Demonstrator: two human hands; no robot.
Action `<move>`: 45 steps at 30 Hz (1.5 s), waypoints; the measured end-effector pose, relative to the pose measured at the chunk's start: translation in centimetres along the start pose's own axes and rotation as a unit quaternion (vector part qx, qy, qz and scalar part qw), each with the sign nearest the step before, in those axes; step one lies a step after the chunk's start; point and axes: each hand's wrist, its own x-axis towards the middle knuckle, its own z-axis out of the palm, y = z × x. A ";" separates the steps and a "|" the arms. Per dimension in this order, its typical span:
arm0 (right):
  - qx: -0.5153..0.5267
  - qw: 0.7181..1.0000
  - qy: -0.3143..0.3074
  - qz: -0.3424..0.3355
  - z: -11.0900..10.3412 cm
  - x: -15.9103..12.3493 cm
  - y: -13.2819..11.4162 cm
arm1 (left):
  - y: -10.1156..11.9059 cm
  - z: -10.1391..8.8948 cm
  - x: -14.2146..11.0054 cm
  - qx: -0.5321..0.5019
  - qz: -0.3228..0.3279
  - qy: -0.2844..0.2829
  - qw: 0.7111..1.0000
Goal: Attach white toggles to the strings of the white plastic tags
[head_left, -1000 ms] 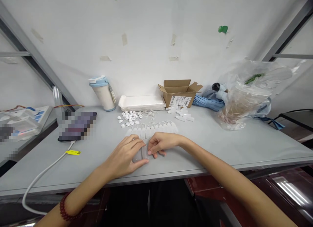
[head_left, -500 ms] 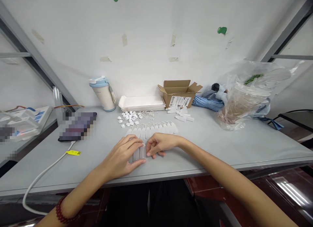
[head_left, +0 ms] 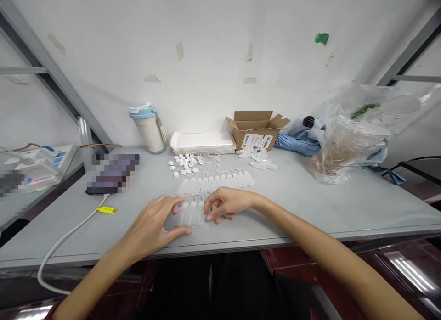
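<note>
Several small, flat, frosted plastic tubes with thin string loops on top (head_left: 190,214) lie side by side near the table's front. My left hand (head_left: 153,221) spans their left side, index finger by the loops and thumb by the lower ends, fingers apart. My right hand (head_left: 227,205) rests just right of them, fingers loosely curled and tips beside the rightmost tube; whether they touch it I cannot tell. Behind, a longer row of the same looped tubes (head_left: 217,181) lies across the table, partly covered by my right hand.
White caps (head_left: 186,163) and loose string loops (head_left: 213,158) lie farther back, with loose tubes (head_left: 263,165) to the right. Behind stand a tumbler (head_left: 149,129), stacked white trays (head_left: 203,143) and a cardboard box (head_left: 257,131). A phone (head_left: 113,173) with a cable lies left; a plastic bag (head_left: 344,145) sits right.
My left hand has moved left and opened wider, uncovering the front tubes and their loops. My right hand stays beside them. The view has shifted slightly.
</note>
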 end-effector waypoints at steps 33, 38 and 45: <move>-0.382 0.754 0.520 0.124 -9.9 -5.3 3.0 | -1.5 2.5 17.5 -0.085 0.014 -0.091 0.992; -0.424 0.732 0.486 0.219 -10.5 -7.2 3.1 | -2.1 4.3 19.5 -0.045 0.043 -0.158 0.986; -0.431 0.741 0.425 0.290 -10.4 -7.2 3.3 | -3.3 2.0 16.9 -0.087 -0.053 0.028 0.994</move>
